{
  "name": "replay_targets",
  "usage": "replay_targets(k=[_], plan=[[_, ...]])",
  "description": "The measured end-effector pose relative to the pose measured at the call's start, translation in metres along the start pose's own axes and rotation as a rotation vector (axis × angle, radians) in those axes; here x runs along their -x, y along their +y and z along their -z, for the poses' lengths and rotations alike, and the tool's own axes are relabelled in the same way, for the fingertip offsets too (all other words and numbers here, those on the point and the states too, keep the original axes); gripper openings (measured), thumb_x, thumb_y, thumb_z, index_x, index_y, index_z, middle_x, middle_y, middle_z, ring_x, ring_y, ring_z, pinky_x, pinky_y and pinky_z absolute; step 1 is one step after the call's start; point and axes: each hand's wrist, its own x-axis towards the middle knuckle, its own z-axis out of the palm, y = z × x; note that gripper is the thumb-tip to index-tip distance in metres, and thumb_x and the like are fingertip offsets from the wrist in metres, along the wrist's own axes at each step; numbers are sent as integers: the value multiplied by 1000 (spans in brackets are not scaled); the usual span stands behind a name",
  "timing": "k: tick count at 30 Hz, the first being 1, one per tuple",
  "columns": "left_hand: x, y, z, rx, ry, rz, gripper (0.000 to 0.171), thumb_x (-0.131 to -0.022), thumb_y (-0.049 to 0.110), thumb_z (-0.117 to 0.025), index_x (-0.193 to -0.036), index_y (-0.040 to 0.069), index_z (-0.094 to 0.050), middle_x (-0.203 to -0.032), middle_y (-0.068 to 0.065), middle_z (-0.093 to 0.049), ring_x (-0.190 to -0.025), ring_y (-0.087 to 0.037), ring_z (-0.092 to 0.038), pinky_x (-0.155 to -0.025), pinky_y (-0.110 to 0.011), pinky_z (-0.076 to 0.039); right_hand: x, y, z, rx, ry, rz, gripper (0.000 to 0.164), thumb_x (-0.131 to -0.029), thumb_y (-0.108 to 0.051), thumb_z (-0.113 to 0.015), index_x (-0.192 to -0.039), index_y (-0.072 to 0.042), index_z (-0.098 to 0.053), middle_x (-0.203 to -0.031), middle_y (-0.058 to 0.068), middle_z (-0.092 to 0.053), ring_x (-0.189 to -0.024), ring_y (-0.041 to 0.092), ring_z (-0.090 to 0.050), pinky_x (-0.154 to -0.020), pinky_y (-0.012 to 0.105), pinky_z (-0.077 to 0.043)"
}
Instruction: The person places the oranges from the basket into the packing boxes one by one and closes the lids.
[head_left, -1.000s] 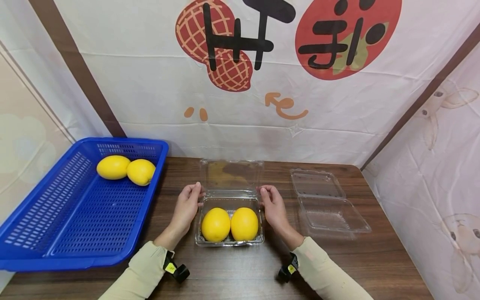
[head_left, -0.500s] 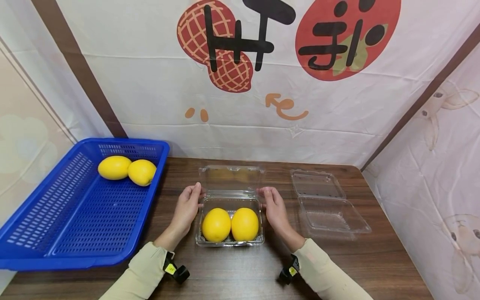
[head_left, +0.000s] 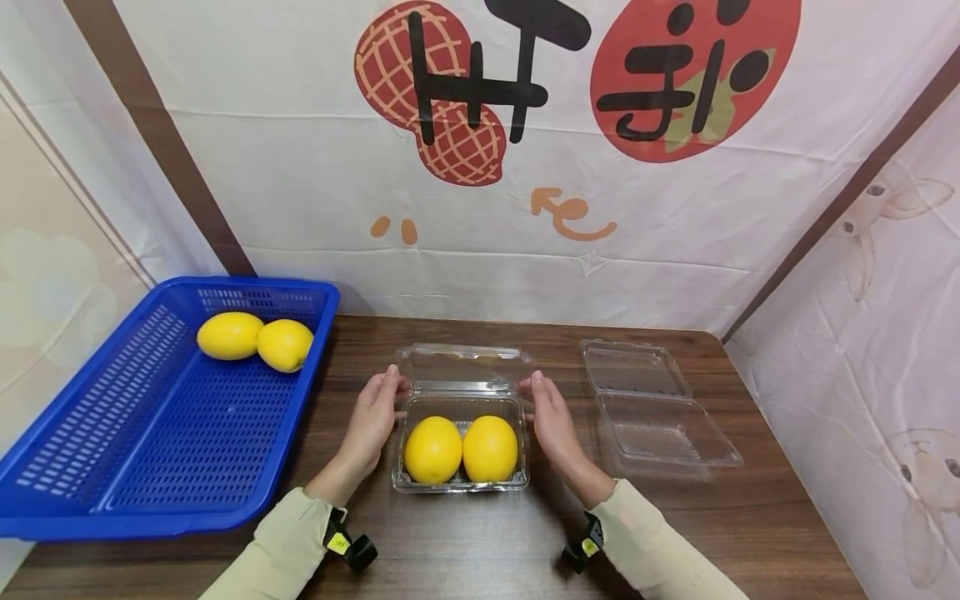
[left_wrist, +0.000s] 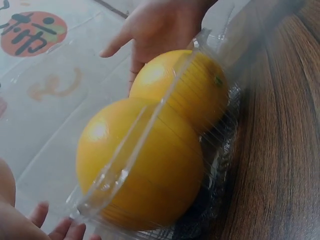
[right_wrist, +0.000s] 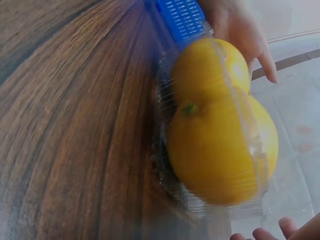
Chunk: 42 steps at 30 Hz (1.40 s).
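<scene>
A clear plastic clamshell box [head_left: 460, 486] stands on the table with its hinged lid [head_left: 463, 367] raised at the back. Two smooth yellow citrus-like fruits [head_left: 432, 450] sit side by side in its base; a green stem spot shows on one [right_wrist: 190, 108]. My left hand [head_left: 372, 417] is at the box's left rear corner, with its fingers against or very near the lid's side. On the opposite side, my right hand [head_left: 553, 417] has fairly straight fingers beside the lid's right edge. Whether each fingertip touches the clear plastic is hard to tell.
A blue slotted basket [head_left: 270, 467] stands at the left with two more yellow fruits [head_left: 230, 336] in its far corner. To the right lies a second clear clamshell box [head_left: 663, 425], opened flat on the wooden table [head_left: 465, 550]. A printed cloth [head_left: 480, 283] hangs behind.
The lid's top edge has come lower in view and the lid's angle has changed steadily. My right hand has shifted slightly right and its fingers have straightened. The fruits have stayed put.
</scene>
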Motion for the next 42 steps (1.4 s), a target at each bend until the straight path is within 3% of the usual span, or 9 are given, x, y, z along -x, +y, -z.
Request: replay_targets(k=[9,19,26,36,42], plan=[[10,12,2,-16,-40,14,69,-109,55,-22,-134,-6,-41,-139,-26,-46,-131,-40,-46,-96,-48,-43,7,-15,2,4,-83,-79,67,-110,-52,-24,-132,8,-44,-140,29,-49,-135,45,-44,-104,60,-42],[19,24,3,-38,-82,77,79,-104,66,-21,-139,-4,-36,-145,-25,-40,-138,-41,-38,-105,-60,-37,14,-27,7,-33,-148,-154,87,-105,-65,-20,-146,8,-40,-148,32,-44,-140,46,-39,-111,62,-34],[22,27,4,5,-113,78,81,-105,63,-14,-140,-7,-35,-148,-29,-38,-143,-43,-33,-109,-65,-32,16,-33,8,-38,-170,-192,92,-103,-68,-15,-147,9,-37,-149,33,-42,-141,46,-37,-111,64,-34],[26,32,7,-8,-161,104,85,-104,66,-24,-152,-3,-23,-154,-29,-29,-146,-43,-28,-112,-63,-31,17,-39,10,-33,-189,-250,93,-103,-68,-22,-149,12,-32,-151,34,-39,-142,46,-36,-109,63,-37],[31,36,13,-52,-129,116,83,-104,63,-32,-150,-5,-20,-151,-29,-28,-144,-42,-29,-112,-60,-31,19,-38,12,-18,-142,-232,81,-105,-62,-29,-141,10,-38,-143,32,-45,-133,44,-44,-102,60,-45]])
